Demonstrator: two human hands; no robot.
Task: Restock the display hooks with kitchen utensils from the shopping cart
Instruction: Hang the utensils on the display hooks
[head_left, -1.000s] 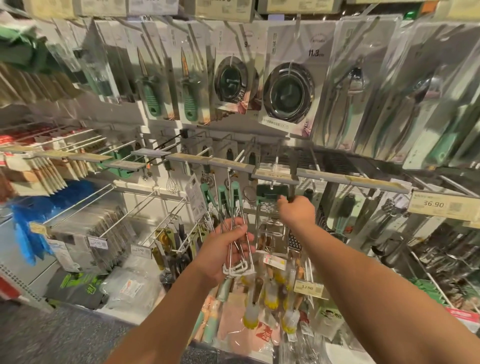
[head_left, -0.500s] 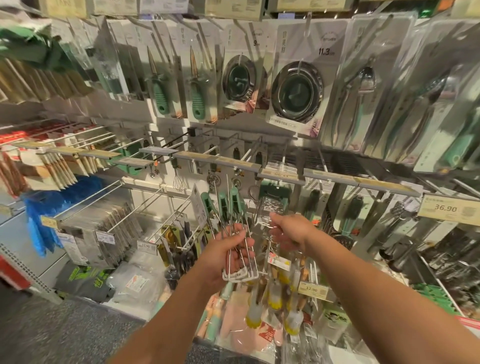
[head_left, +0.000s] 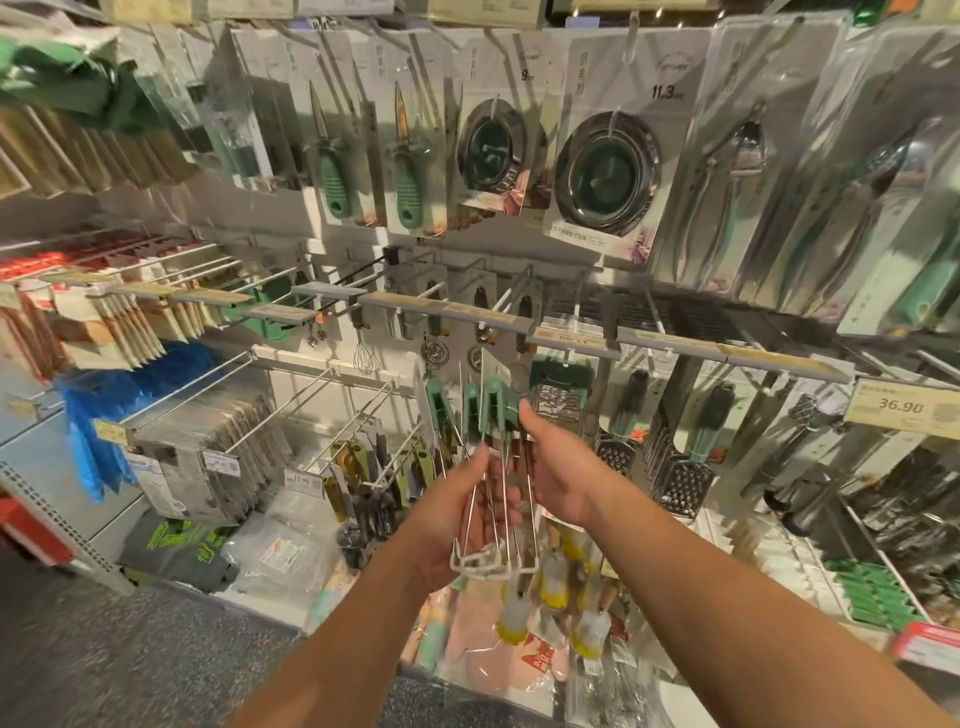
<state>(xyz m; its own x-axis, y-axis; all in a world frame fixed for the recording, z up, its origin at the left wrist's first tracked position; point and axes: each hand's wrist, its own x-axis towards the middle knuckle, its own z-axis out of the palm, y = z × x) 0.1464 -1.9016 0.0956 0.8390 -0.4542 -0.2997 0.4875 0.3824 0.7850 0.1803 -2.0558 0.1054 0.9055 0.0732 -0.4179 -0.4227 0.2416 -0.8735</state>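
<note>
The left hand (head_left: 470, 512) has its fingers curled round a bundle of wire utensils (head_left: 493, 478) — thin metal rods with mint-green handles on top and a white looped foot at the bottom, held upright near the middle of the display. The right hand (head_left: 553, 467) reaches in from the right, fingers fairly straight, fingertips touching a green handle; whether it pinches it I cannot tell. Beyond them hangs a grater (head_left: 558, 395) with a green top. Up on the far wall, carded sink strainers read "9" (head_left: 493, 150) and "11.3" (head_left: 608, 171) — and a price tag (head_left: 901, 408) at right reads "36.90", a smaller one (head_left: 301, 480) low left "15.90".
</note>
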